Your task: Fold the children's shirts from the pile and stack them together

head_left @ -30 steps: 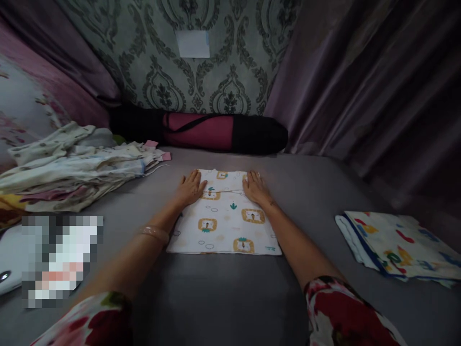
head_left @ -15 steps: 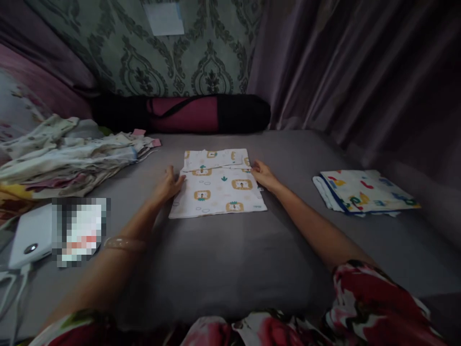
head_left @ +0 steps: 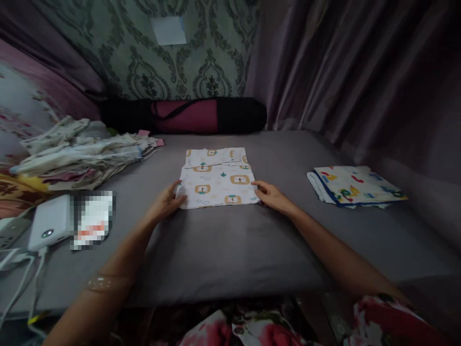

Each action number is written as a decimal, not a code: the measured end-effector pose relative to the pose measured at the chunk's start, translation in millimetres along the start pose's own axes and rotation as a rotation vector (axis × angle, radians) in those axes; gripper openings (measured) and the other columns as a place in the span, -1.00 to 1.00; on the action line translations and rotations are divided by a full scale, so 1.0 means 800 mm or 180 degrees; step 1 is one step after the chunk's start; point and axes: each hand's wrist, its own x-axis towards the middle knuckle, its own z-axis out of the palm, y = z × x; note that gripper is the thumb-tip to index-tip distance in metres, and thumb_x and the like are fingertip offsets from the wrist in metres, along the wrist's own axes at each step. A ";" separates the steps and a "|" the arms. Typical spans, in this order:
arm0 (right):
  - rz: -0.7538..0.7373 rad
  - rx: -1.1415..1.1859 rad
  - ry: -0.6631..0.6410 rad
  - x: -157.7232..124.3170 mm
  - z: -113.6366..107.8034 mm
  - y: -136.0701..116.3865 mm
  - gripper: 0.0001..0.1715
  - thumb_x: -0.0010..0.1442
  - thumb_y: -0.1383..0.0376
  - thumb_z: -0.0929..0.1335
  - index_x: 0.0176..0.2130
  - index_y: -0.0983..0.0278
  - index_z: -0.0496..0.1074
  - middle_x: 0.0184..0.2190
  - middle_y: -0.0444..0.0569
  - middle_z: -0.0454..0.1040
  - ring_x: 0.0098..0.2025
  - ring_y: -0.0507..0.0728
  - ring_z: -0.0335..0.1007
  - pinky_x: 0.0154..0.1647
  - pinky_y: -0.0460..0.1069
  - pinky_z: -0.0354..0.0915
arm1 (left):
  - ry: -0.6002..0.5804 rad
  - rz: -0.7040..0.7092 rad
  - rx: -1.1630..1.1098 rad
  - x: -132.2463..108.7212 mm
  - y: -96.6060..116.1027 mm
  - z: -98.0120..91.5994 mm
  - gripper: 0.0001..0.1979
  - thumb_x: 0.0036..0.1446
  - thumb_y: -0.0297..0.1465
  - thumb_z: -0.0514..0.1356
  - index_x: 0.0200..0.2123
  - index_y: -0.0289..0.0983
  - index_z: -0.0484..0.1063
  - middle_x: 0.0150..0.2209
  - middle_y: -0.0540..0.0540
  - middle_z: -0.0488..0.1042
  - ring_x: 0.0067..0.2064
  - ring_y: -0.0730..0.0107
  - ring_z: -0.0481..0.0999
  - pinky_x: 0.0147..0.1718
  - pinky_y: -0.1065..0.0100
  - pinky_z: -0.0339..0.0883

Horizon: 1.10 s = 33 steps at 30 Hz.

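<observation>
A white cloth (head_left: 219, 185) printed with tan lion faces and small green leaves lies flat in front of me, its far part folded over in a strip. My left hand (head_left: 168, 201) grips its left edge near the front corner, thumb on top. At the opposite edge my right hand (head_left: 271, 196) holds the cloth by the front right corner, fingers bent around it. The undersides of both corners are hidden.
Crumpled clothes (head_left: 86, 149) are heaped at the left. Nearer lie a white power bank (head_left: 50, 222) with cables and a blurred packet (head_left: 94, 218). A folded colourful cloth (head_left: 360, 185) rests at the right. A black and maroon roll bag (head_left: 187, 115) lies along the wall.
Both hands have slid toward me along the cloth's sides, from its fold line to the front corners. The front corners now look drawn in. The view has shifted slightly.
</observation>
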 end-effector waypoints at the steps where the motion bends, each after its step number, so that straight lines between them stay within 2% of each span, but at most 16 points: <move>1: -0.0124 -0.0139 -0.0135 -0.006 -0.003 -0.001 -0.54 0.24 0.25 0.24 0.08 0.29 0.42 -0.44 -0.12 0.45 -0.49 0.02 0.33 -0.46 -0.10 0.27 | -0.0068 0.0096 -0.0095 -0.003 0.002 -0.001 -0.28 0.01 -0.12 0.15 0.22 -0.33 0.26 -0.52 0.05 0.35 -0.44 0.34 0.39 -0.42 0.36 0.29; 4: -0.0535 -0.0653 -0.0407 -0.017 -0.011 -0.003 -0.53 0.14 0.30 0.30 0.05 0.32 0.45 -0.33 -0.04 0.49 -0.39 0.06 0.36 -0.34 -0.06 0.31 | -0.0160 0.0161 -0.0201 -0.010 0.005 -0.006 -0.41 0.03 -0.07 0.10 0.02 -0.31 0.49 -0.59 0.08 0.26 -0.52 0.40 0.28 -0.50 0.39 0.18; 7: -0.0890 -0.0959 -0.0464 -0.021 -0.015 -0.001 -0.33 0.01 0.47 0.30 0.15 0.35 0.35 -0.16 0.06 0.47 -0.30 0.07 0.39 -0.24 -0.05 0.34 | -0.0116 0.0109 -0.0204 -0.016 0.005 -0.013 -0.44 0.00 -0.05 0.09 -0.11 -0.34 0.55 -0.52 0.01 0.36 -0.47 0.38 0.31 -0.47 0.37 0.18; 9: -0.1125 -0.1115 -0.0346 -0.021 -0.015 0.003 -0.33 0.01 0.52 0.27 0.14 0.36 0.34 -0.15 0.07 0.44 -0.25 0.09 0.40 -0.18 -0.03 0.34 | -0.0217 0.0183 -0.0217 -0.021 0.002 -0.018 -0.42 -0.03 -0.10 0.12 -0.02 -0.35 0.50 -0.41 -0.04 0.45 -0.40 0.34 0.37 -0.42 0.35 0.24; 12: -0.1485 -0.1340 -0.0031 -0.018 -0.012 0.009 -0.49 0.10 0.51 0.25 0.05 0.32 0.40 -0.14 0.07 0.43 -0.16 0.12 0.40 -0.08 0.01 0.34 | -0.0353 0.0545 -0.0185 -0.026 -0.008 -0.017 -0.36 -0.06 -0.26 0.13 0.14 -0.33 0.34 -0.21 -0.11 0.46 -0.29 0.31 0.43 -0.31 0.32 0.34; 16: -0.1817 -0.1593 0.0268 -0.014 -0.010 0.010 -0.64 0.22 0.47 0.23 -0.05 0.28 0.46 -0.08 0.12 0.43 -0.07 0.15 0.40 -0.02 0.06 0.34 | 0.0179 0.1141 0.0390 -0.023 -0.023 -0.002 -0.51 0.00 -0.40 0.07 0.05 -0.30 0.38 -0.12 -0.18 0.40 -0.12 0.23 0.42 -0.11 0.23 0.37; 20: -0.2128 -0.1841 0.0411 -0.008 -0.012 0.008 -0.68 0.24 0.44 0.26 -0.09 0.24 0.51 0.14 0.14 0.40 0.20 0.25 0.27 0.17 0.22 0.24 | 0.0435 0.1448 0.1012 -0.014 -0.026 0.007 -0.68 0.22 -0.30 0.01 -0.09 -0.24 0.49 -0.16 -0.20 0.41 -0.10 0.17 0.43 -0.08 0.16 0.38; 23: -0.2213 -0.1809 0.0200 -0.005 -0.016 0.008 -0.64 0.28 0.43 0.24 -0.03 0.21 0.52 0.13 0.09 0.44 0.22 0.22 0.28 0.25 0.26 0.17 | 0.0506 0.1674 0.1338 -0.013 -0.025 0.003 -0.61 0.30 -0.18 -0.03 -0.02 -0.17 0.50 0.09 -0.22 0.39 0.11 0.05 0.37 0.10 0.03 0.28; 26: -0.2155 -0.1676 -0.0050 -0.006 -0.020 0.011 -0.60 0.29 0.43 0.23 0.01 0.20 0.51 0.05 0.04 0.51 0.15 0.17 0.39 0.26 0.23 0.20 | 0.0199 0.2009 0.1281 -0.014 -0.032 -0.002 -0.56 0.34 -0.20 -0.10 0.15 -0.15 0.39 0.24 -0.15 0.32 0.30 0.08 0.20 0.25 -0.01 0.11; 29: -0.2053 -0.1608 -0.0117 -0.009 -0.024 0.013 -0.61 0.29 0.42 0.25 -0.01 0.15 0.52 0.04 -0.02 0.52 0.14 0.15 0.40 0.26 0.21 0.20 | -0.0129 0.2004 0.1097 -0.017 -0.043 -0.007 -0.53 0.36 -0.21 -0.14 0.18 -0.19 0.36 0.17 -0.17 0.41 0.25 0.15 0.31 0.23 0.03 0.18; 33: -0.2093 -0.1685 -0.0126 -0.017 -0.027 0.011 -0.62 0.29 0.42 0.25 -0.02 0.18 0.53 0.03 0.01 0.53 0.13 0.16 0.41 0.27 0.21 0.19 | -0.0171 0.2064 0.0971 -0.026 -0.045 -0.018 -0.53 0.34 -0.19 -0.11 0.15 -0.21 0.38 0.13 -0.19 0.46 0.16 0.15 0.43 0.16 0.05 0.27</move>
